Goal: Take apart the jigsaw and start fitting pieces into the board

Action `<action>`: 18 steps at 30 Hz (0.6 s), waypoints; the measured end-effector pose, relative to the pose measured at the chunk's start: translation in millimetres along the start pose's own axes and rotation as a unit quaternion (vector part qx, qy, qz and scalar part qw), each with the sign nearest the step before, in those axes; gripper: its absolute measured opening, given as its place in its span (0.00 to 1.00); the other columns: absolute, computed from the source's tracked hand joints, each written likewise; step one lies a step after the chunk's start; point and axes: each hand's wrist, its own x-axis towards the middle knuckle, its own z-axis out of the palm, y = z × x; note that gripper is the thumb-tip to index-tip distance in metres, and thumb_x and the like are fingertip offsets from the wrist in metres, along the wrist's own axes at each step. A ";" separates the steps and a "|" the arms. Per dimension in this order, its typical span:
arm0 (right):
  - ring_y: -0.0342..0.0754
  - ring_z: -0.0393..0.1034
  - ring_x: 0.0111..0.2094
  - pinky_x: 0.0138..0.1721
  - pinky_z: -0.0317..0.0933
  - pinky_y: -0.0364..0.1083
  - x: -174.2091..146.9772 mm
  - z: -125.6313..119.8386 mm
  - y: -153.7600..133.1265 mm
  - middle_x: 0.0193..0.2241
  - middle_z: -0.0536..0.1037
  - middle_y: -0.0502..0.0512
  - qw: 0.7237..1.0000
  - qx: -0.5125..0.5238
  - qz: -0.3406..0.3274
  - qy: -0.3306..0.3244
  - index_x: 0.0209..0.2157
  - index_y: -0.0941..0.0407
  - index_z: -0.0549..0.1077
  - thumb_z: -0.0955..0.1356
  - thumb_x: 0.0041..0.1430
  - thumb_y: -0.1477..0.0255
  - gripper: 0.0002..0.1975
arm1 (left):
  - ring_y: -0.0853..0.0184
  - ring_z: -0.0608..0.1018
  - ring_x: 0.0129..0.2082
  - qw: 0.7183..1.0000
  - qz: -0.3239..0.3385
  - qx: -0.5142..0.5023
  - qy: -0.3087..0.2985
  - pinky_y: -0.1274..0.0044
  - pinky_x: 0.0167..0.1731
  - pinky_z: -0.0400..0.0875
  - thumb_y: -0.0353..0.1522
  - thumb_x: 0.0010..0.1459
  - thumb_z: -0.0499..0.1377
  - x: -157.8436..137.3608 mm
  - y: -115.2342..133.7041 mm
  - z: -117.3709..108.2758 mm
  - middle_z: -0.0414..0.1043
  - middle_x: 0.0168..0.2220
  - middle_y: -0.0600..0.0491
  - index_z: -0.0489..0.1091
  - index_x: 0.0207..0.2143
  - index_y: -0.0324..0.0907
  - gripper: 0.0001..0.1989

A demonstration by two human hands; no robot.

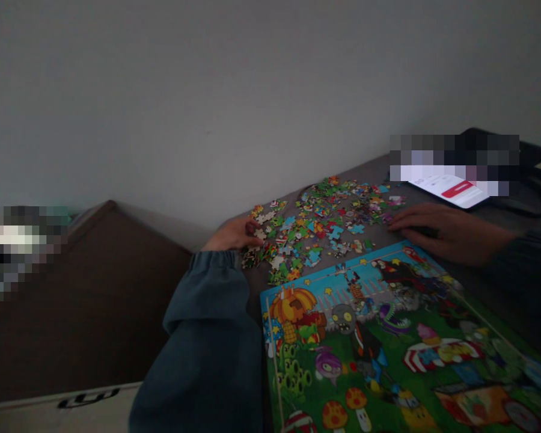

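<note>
A loose spread of jigsaw puzzle pieces lies on the dark grey surface, some with their pale backs up. At its left edge is my left hand, its index finger bent and its thumb apart, among pale pieces; I see no piece clearly held. My right hand rests at the right edge of the spread with fingers stretched out. Its fingertips are close to a purple piece; whether they touch it I cannot tell. In front of both hands lies a colourful cartoon puzzle board, tilted in view.
Behind the right hand lies a phone with a lit screen, partly blurred out, and a dark cable beside it. A pale wall rises behind the pieces. On the left stands a dark brown panel.
</note>
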 end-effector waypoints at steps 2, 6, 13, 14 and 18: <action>0.54 0.78 0.41 0.46 0.73 0.57 -0.2 0.2 0.5 0.40 0.81 0.60 1.000 0.005 -0.005 -0.002 0.40 0.54 0.79 0.61 0.63 0.66 0.16 | 0.58 0.75 0.38 1.000 -0.015 0.001 -0.010 0.70 0.38 0.67 0.45 0.43 0.68 -0.1 0.3 2.8 0.75 0.40 0.48 0.71 0.45 0.45 0.26; 0.56 0.77 0.43 0.46 0.72 0.59 -0.8 1.0 0.9 0.41 0.81 0.62 1.000 0.011 -0.001 -0.001 0.40 0.55 0.79 0.61 0.63 0.66 0.16 | 0.61 0.73 0.33 0.997 -0.048 -0.022 -0.055 0.71 0.33 0.65 0.42 0.44 0.67 -5.3 5.4 2.4 0.74 0.33 0.51 0.69 0.41 0.45 0.22; 0.57 0.77 0.42 0.46 0.72 0.62 -0.7 1.4 -0.2 0.41 0.82 0.55 0.999 0.032 0.022 0.001 0.39 0.47 0.79 0.61 0.61 0.64 0.15 | 0.62 0.72 0.36 0.999 -0.013 -0.008 -0.032 0.73 0.35 0.64 0.42 0.43 0.69 -10.6 13.0 -1.3 0.74 0.36 0.52 0.70 0.34 0.45 0.18; 0.57 0.78 0.42 0.46 0.72 0.62 -0.5 1.2 -0.8 0.41 0.82 0.55 0.999 0.032 0.022 0.003 0.39 0.47 0.79 0.61 0.61 0.64 0.15 | 0.62 0.72 0.36 0.999 -0.013 -0.003 -0.031 0.73 0.35 0.64 0.41 0.42 0.70 -10.2 13.2 -1.1 0.74 0.35 0.52 0.70 0.34 0.45 0.18; 0.57 0.78 0.41 0.45 0.72 0.61 0.1 0.2 -1.9 0.40 0.82 0.56 0.999 0.032 0.018 0.008 0.39 0.48 0.79 0.61 0.61 0.64 0.15 | 0.64 0.73 0.31 0.999 -0.035 -0.027 0.008 0.75 0.31 0.65 0.36 0.36 0.73 -10.5 13.7 0.2 0.74 0.30 0.55 0.71 0.30 0.44 0.19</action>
